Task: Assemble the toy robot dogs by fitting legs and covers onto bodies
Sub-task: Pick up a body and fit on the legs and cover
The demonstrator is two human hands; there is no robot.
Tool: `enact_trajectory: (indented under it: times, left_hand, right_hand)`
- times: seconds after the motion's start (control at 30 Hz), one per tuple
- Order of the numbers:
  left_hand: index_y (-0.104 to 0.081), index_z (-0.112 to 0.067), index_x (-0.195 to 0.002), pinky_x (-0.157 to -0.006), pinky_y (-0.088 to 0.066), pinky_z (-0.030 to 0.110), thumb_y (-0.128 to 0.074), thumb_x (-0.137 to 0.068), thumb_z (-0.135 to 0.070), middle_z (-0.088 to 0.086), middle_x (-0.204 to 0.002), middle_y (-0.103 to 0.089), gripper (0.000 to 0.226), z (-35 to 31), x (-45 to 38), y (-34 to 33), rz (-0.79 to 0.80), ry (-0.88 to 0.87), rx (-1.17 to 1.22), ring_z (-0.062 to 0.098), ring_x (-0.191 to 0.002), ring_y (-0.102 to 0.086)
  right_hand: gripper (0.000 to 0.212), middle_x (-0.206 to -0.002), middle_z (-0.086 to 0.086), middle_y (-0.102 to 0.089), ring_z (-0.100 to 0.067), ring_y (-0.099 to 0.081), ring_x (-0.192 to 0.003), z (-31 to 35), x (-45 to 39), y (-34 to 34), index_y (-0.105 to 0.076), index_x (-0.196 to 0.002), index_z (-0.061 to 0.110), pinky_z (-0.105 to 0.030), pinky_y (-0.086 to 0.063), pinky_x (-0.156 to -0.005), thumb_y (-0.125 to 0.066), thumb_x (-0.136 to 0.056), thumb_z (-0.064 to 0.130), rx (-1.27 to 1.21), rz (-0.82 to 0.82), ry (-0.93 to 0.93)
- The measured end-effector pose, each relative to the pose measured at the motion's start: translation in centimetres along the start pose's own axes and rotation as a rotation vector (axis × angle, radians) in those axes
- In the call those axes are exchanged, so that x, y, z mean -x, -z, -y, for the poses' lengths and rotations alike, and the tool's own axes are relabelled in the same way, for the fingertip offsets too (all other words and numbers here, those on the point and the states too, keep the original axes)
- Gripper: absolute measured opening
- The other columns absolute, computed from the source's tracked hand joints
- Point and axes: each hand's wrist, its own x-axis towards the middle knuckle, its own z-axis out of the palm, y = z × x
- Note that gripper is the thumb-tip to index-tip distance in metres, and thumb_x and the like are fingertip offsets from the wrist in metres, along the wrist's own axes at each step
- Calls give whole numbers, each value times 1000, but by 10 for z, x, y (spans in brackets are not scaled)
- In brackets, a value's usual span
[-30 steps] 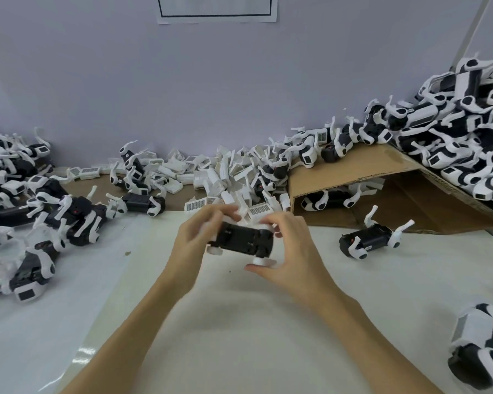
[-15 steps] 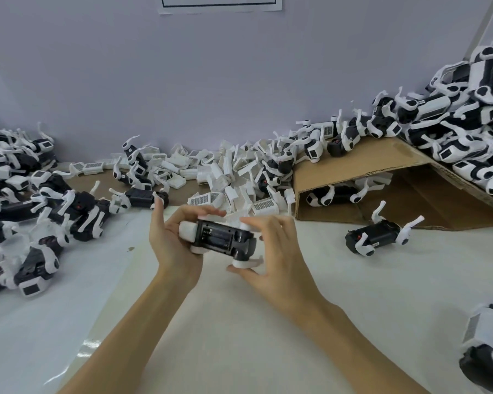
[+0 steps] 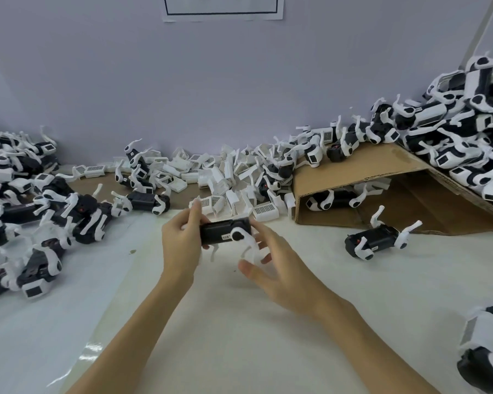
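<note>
Just before the cover pile [image 3: 234, 191] | your left hand [image 3: 180, 245] grips the body [image 3: 219, 233]; right hand [image 3: 271, 268] pinches its white leg [image 3: 246, 243] | leg-fitting underway, likely | next: cover.

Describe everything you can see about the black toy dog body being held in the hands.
The black plastic toy dog body is a boxy block held lengthwise above the white table. A white leg with a round black hub hangs from its near right end; another thin white leg shows below its left end. A small pale label sits on its side. The left hand grips its left end; the right hand's fingers hold the right end.
</note>
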Motion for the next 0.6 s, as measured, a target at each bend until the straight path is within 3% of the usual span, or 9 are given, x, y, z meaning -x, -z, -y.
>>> enact_trajectory:
  times: [0.07, 0.13, 0.23, 0.37, 0.5, 0.6]
  left_hand:
    - [-63, -9, -71, -42, -38, 17, -60, -107, -41, 6, -60, -65, 48, 6, -7, 4, -84, 43, 13, 14, -45, -56]
    - [-65, -8, -74, -40, -36, 19, -58, -108, -41, 9, -64, -66, 47, 10, -12, 9, -142, 61, 4, 14, -46, -53]
    - [-67, -13, -75, -48, -38, 28, -53, -110, -38, 16, -72, -69, 45, 12, -17, 15, -197, 45, 24, 19, -53, -56]
    - [-67, -14, -74, -53, -37, 34, -52, -108, -36, 23, -76, -71, 43, 14, -25, 21, -243, 116, 73, 26, -53, -55]
    - [-68, -9, -74, -55, -42, 33, -51, -109, -33, 23, -72, -71, 45, 17, -28, 21, -241, 192, 177, 27, -46, -53]
    - [-68, -9, -75, -49, -37, 31, -51, -109, -36, 24, -74, -71, 47, 18, -27, 22, -222, 189, 142, 22, -43, -52]
  right_hand:
    - [82, -143, 27, -44, 5, -38, -136, -5, 0, 2, -25, -160, 43, -22, -40, -109, -46, -91, 82, 94, 20, 3]
    - [66, -147, 23, -44, 6, -33, -140, -10, 0, 6, -36, -157, 35, -28, -38, -116, -47, -100, 67, 183, -18, 13]
    - [47, -155, 18, -42, 5, -28, -145, -13, -5, 11, -45, -154, 27, -27, -29, -121, -50, -109, 40, 289, -60, 32]
    - [66, -170, 8, -21, -7, -15, -155, -15, -23, 18, -15, -166, 23, -22, -18, -123, -44, -108, 12, 441, 58, 18]
    - [65, -176, 3, -7, -13, -7, -161, -17, -46, 17, -14, -167, 19, -34, -15, -129, -38, -109, 5, 567, 158, -3]
    - [51, -174, 1, -15, -17, -14, -160, -19, -54, 10, -38, -159, 17, -40, -21, -127, -43, -109, 9, 559, 116, 10]
